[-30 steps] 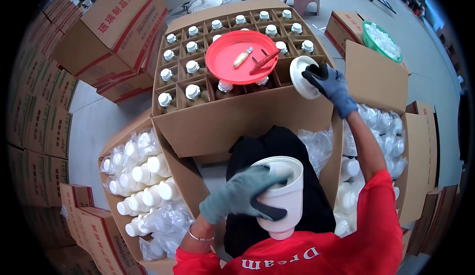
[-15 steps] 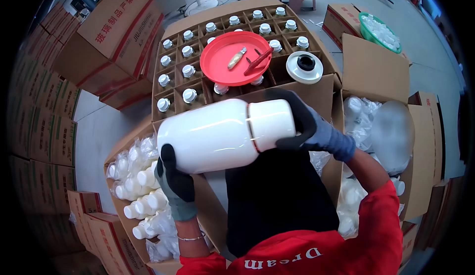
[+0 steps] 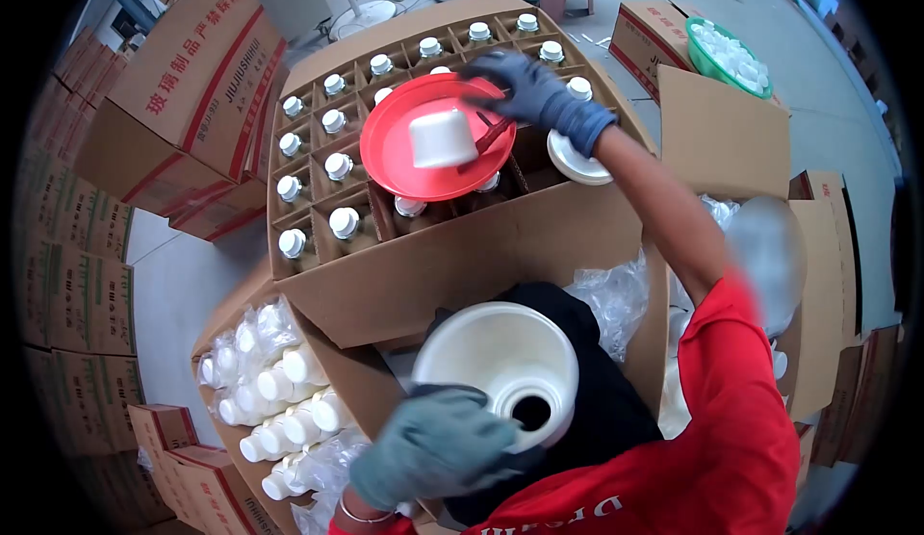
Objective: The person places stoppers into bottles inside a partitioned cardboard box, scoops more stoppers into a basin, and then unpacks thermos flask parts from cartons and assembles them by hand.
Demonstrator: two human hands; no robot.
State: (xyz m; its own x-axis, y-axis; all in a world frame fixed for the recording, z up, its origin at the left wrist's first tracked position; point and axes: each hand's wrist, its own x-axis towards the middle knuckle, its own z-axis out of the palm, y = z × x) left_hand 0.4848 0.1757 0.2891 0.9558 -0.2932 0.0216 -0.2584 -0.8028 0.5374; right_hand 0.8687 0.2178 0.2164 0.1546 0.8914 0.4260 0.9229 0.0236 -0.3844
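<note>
My left hand (image 3: 438,444), in a grey-green glove, grips a large white container (image 3: 496,362) over my lap; its wide opening and a dark inner hole face up. My right hand (image 3: 525,92), in a blue-grey glove with dark fingers, is spread above the right side of a red round tray (image 3: 390,145), not touching the white cup (image 3: 442,139). That cup lies blurred over the tray, beside a dark red tool (image 3: 489,139). A white round lid (image 3: 577,157) rests at the carton's right corner, partly behind my right forearm.
A divided carton (image 3: 462,256) holds several white-capped bottles (image 3: 344,222). Lower left, an open box has white bottles (image 3: 298,424) in plastic. At right stand an open carton (image 3: 722,140) and a green basin (image 3: 707,65) of white pieces. Printed boxes (image 3: 183,83) are stacked left.
The large container has been turned from lying sideways to opening up, over my lap. My right hand has left it and moved up to the tray, where a white cup now appears.
</note>
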